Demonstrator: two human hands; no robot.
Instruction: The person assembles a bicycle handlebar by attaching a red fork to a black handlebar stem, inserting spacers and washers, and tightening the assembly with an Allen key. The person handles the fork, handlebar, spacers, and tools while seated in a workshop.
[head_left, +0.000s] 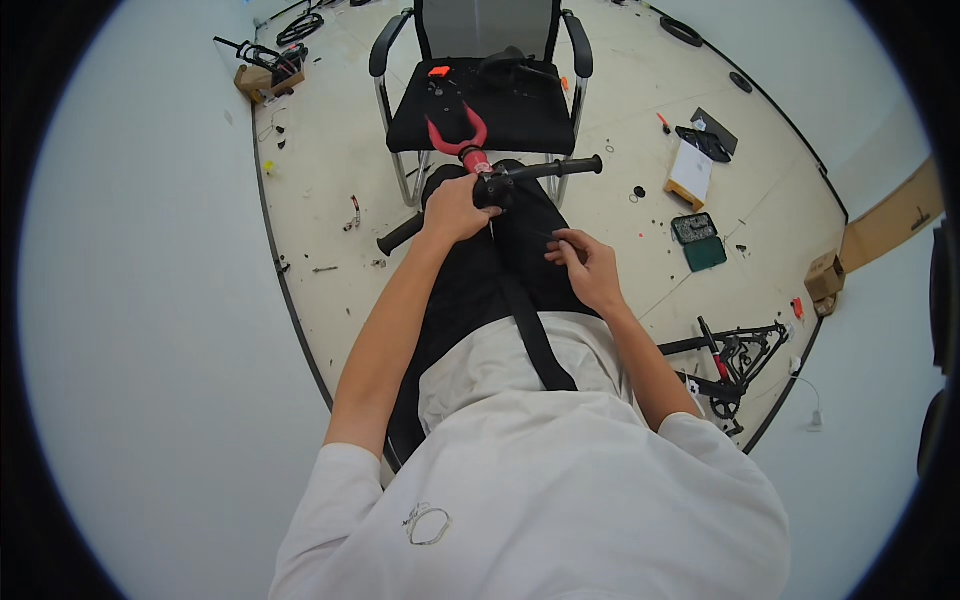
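Note:
A black handlebar [548,170] with grips at both ends lies across my lap, joined by a black stem to a red bicycle fork [476,158]. The fork's two prongs point away from me, toward the chair. My left hand [455,212] is wrapped round the bar and stem at the middle, covering part of them. My right hand [587,268] is held over my right thigh, apart from the bar. Its thumb and fingers are pinched together, with a thin dark piece, too small to name, at the fingertips.
Facing me stands a black chair [405,130] with an orange item and small parts on its seat. On the floor at right are an open green case [706,254], a white-and-orange box [690,172] and a black bicycle frame [742,360]. Loose parts lie at left.

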